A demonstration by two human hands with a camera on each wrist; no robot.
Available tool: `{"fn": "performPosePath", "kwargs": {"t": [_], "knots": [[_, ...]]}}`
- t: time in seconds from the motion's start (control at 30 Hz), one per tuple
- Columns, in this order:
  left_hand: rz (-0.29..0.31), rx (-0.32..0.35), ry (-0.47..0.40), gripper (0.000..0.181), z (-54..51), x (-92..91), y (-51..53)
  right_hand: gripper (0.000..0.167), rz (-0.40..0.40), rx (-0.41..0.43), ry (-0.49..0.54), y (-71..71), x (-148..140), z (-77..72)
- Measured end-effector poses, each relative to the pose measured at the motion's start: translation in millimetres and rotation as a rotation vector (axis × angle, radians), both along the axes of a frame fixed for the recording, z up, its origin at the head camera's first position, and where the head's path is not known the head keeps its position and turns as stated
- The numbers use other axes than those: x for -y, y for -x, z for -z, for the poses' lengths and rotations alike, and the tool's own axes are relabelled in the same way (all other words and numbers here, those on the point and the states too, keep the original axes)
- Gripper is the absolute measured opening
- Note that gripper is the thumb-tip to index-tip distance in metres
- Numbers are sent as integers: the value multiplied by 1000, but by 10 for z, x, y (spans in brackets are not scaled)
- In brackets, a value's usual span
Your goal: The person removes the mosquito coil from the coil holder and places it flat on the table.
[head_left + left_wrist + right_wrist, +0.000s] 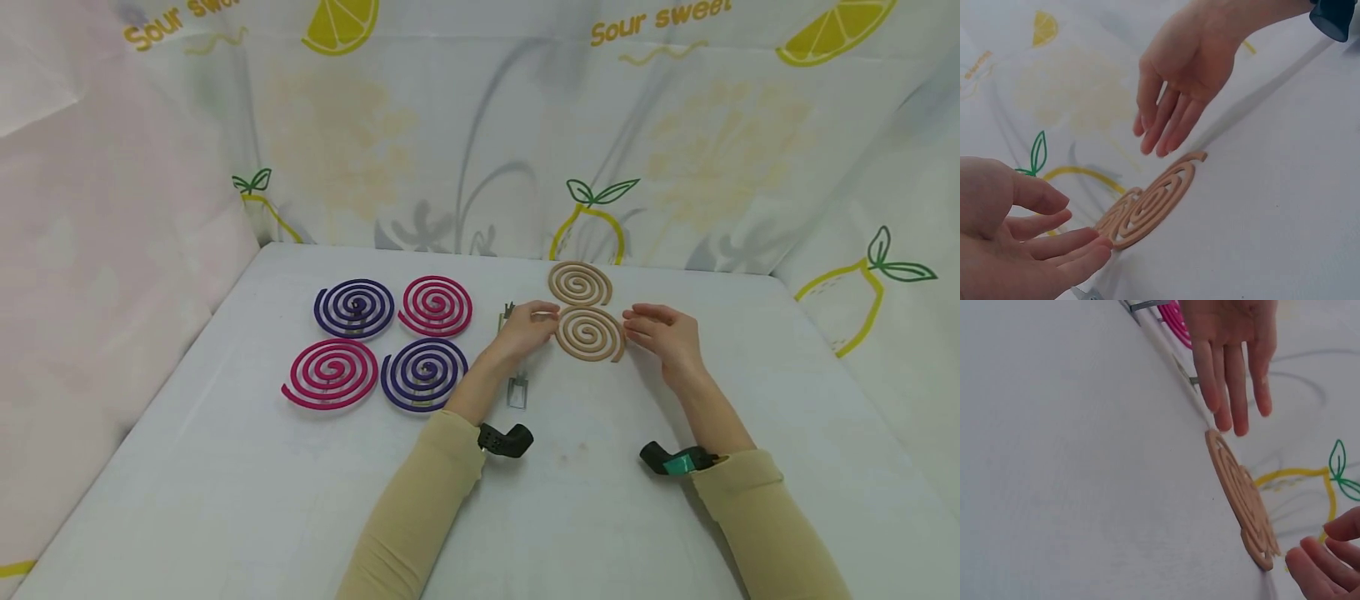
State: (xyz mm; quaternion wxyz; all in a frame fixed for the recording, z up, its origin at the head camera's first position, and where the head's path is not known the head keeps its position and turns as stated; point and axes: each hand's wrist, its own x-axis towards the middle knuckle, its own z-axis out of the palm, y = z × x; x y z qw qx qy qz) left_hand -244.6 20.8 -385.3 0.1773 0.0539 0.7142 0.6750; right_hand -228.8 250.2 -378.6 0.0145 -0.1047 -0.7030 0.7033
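Two tan mosquito coils lie flat on the table, the far one point(579, 284) touching or almost touching the near one point(587, 332). My left hand point(527, 330) is at the near coil's left edge with relaxed fingers; its fingertips seem to touch the rim in the left wrist view. On the opposite side, my right hand point(669, 337) hovers just off the right edge, fingers loosely extended and holding nothing. Small metal coil stands point(517, 391) lie left of the tan coils, partly hidden by my left hand and wrist.
To the left, two dark purple coils point(354, 308) and two pink coils point(334, 373) form a two-by-two block, with metal pieces visible under some. A white cloth covers the table point(225, 500). Lemon-printed curtains point(465, 125) hang behind and at both sides.
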Motion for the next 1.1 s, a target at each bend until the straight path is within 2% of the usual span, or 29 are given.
{"fn": "performPosePath", "kwargs": {"t": [0.17, 0.23, 0.47, 0.63, 0.77, 0.9, 1.1], "knots": [[-8, -67, 9, 38, -61, 11, -27, 18, -59, -65, 96, -49, 64, -64], [4, -97, 17, 38, -93, 18, -52, 15, -81, -79, 116, -72, 104, -94], [87, -149, 47, 39, -240, 176, -192, 15, -153, -119, 148, -129, 250, -161], [110, -178, 99, 38, -312, 294, -272, 22, -186, -129, 183, -173, 327, -208], [125, -174, 94, 38, -345, 396, -339, 31, -200, -128, 171, -199, 392, -228], [116, -179, 105, 37, -363, 526, -405, 39, -212, -124, 156, -221, 463, -228], [77, -189, 116, 36, -337, 808, -506, 40, -242, -116, 133, -268, 578, -229]]}}
